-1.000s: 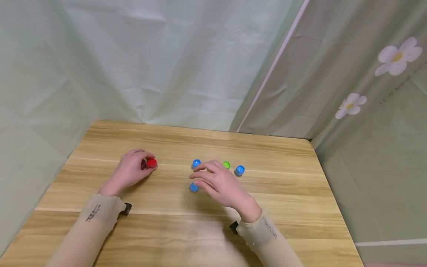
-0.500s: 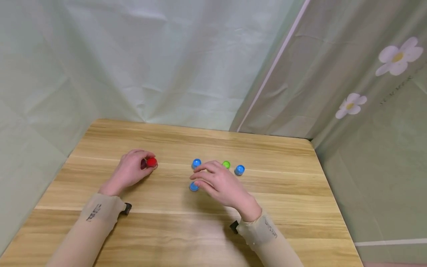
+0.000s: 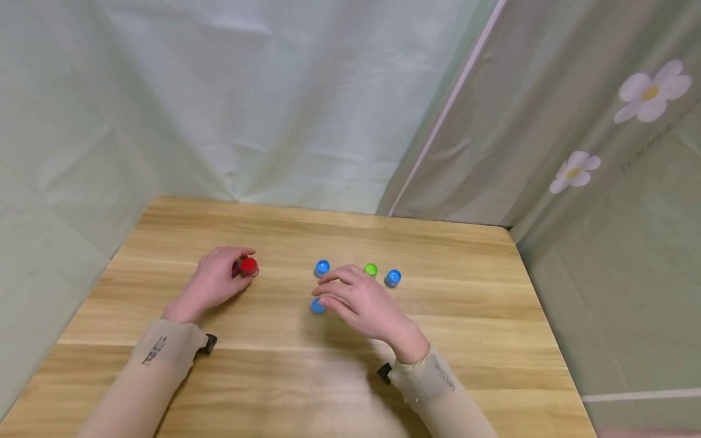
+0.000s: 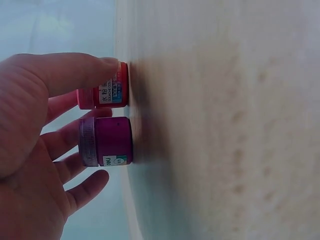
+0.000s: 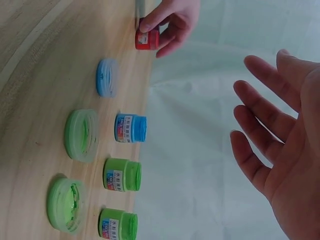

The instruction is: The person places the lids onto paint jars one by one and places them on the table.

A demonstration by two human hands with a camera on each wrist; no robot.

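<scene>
My left hand (image 3: pixel 215 277) has its thumb and index finger spread around a red paint jar (image 3: pixel 249 266), slightly apart from it in the head view. The red jar stands on the table. Close beside it stands a purple paint jar (image 4: pixel 114 141), mostly hidden by the hand in the head view. My right hand (image 3: pixel 364 301) hovers with loosely bent fingers and nothing in them. Below its fingers lies a blue lid (image 5: pixel 106 78). Near it are a blue paint jar (image 3: pixel 322 268) and green paint jars (image 5: pixel 122 174) (image 5: pixel 118 223).
Two green-tinted lids (image 5: pixel 81 135) (image 5: pixel 66 205) lie in front of the green jars, hidden under the right hand in the head view. Another blue jar (image 3: pixel 393 278) stands farther right. Pale curtains (image 3: pixel 306 121) border the wooden table (image 3: pixel 285 365).
My left thumb and index finger have drawn slightly away from the red jar, which stays in place. My right hand has barely moved.
</scene>
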